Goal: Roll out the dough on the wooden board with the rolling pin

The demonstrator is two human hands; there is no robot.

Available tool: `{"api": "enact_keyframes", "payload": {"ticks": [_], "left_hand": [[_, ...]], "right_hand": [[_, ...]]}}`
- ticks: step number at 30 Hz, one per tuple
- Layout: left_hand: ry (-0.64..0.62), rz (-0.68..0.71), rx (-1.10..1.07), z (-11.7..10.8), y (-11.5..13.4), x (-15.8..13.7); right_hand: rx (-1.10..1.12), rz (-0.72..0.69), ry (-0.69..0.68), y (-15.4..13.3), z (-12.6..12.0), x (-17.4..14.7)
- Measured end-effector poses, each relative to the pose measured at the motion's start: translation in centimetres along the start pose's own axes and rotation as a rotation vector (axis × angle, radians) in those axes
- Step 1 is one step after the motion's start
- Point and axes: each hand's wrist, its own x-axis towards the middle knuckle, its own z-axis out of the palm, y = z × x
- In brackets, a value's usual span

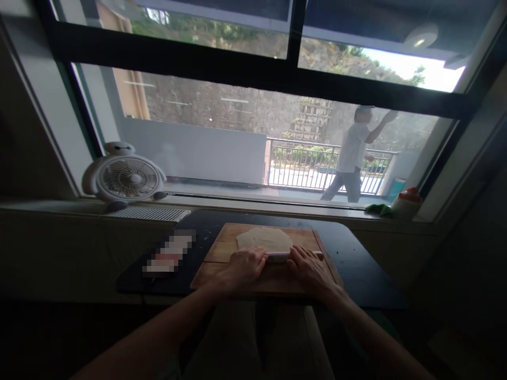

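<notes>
A flattened, pale sheet of dough point(264, 238) lies on the wooden board point(222, 268), its edge roughly rounded. Across its near side runs a slim rolling pin point(278, 255), with its right end poking out past my fingers. My left hand point(247, 264) is closed over the pin's left part, which it hides. On the right part, my right hand point(308, 265) rests with its fingers bent over the pin. Both hands press down from above, a short gap apart, and cover some of the near edge of the dough.
The board sits on a dark table point(360, 264). A flat object with a blurred-out surface point(169, 254) lies left of the board. On the windowsill stand a white fan point(129, 177) and a bottle point(407, 203) beside a green cloth point(378, 210). A person point(350, 150) is outside the window.
</notes>
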Motion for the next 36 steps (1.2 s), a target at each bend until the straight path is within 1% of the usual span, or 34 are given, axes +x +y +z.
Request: {"api": "enact_keyframes", "payload": {"ticks": [2, 4, 6, 7, 9, 11, 13, 15, 19, 20, 22, 23, 25, 28, 30, 32, 34, 36], "left_hand": [[0.002, -0.021, 0.036, 0.1, -0.3, 0.5], [-0.023, -0.128, 0.077, 0.0, -1.0, 2.2], [-0.058, -0.245, 0.104, -0.2, -1.8, 4.5], [-0.073, -0.28, 0.11, -0.3, -2.2, 5.7], [-0.083, -0.287, 0.111, -0.6, -2.7, 7.3], [-0.08, -0.271, 0.108, -0.6, -2.9, 7.7], [-0.061, -0.26, 0.106, -0.4, -2.8, 6.9], [-0.02, -0.228, 0.102, 0.2, -2.5, 5.1], [0.134, -0.059, 0.076, 1.2, -2.2, 0.7], [0.16, -0.025, 0.067, 1.3, -2.2, -0.2], [0.161, 0.009, 0.059, 1.3, -2.4, -0.9], [0.143, 0.014, 0.062, 1.2, -2.5, -0.8], [0.075, -0.012, 0.079, 1.0, -2.9, 0.4], [-0.036, -0.151, 0.105, 1.1, -3.6, 4.1], [-0.059, -0.225, 0.115, 1.3, -3.9, 6.9], [-0.06, -0.249, 0.12, 1.5, -4.1, 9.0], [-0.061, -0.252, 0.123, 1.5, -4.1, 9.9], [-0.051, -0.249, 0.125, 1.3, -3.8, 9.3]], "right_hand": [[-0.007, 0.028, -0.061, 0.0, 0.4, 1.3], [-0.024, 0.089, -0.143, 0.5, 0.9, 4.1], [-0.032, 0.137, -0.168, 1.1, 1.5, 7.2], [-0.034, 0.152, -0.171, 1.3, 1.7, 8.6], [-0.035, 0.164, -0.172, 1.6, 2.0, 10.3], [-0.039, 0.167, -0.166, 1.5, 2.1, 10.5], [-0.046, 0.167, -0.147, 1.1, 2.2, 9.2], [-0.042, 0.161, -0.123, 0.5, 2.3, 7.0], [-0.006, 0.115, -0.048, -0.6, 2.3, 2.4], [-0.002, 0.105, -0.034, -0.8, 2.3, 1.7], [-0.002, 0.098, -0.032, -0.9, 2.3, 1.3], [-0.004, 0.102, -0.041, -0.8, 2.3, 1.6], [-0.02, 0.127, -0.081, -0.4, 2.5, 3.1], [-0.053, 0.198, -0.138, 1.0, 2.9, 6.9], [-0.065, 0.244, -0.155, 2.0, 3.2, 9.5], [-0.074, 0.283, -0.171, 2.8, 3.3, 11.3], [-0.083, 0.305, -0.174, 3.0, 3.2, 11.9], [-0.089, 0.299, -0.149, 2.5, 3.1, 11.1]]}}
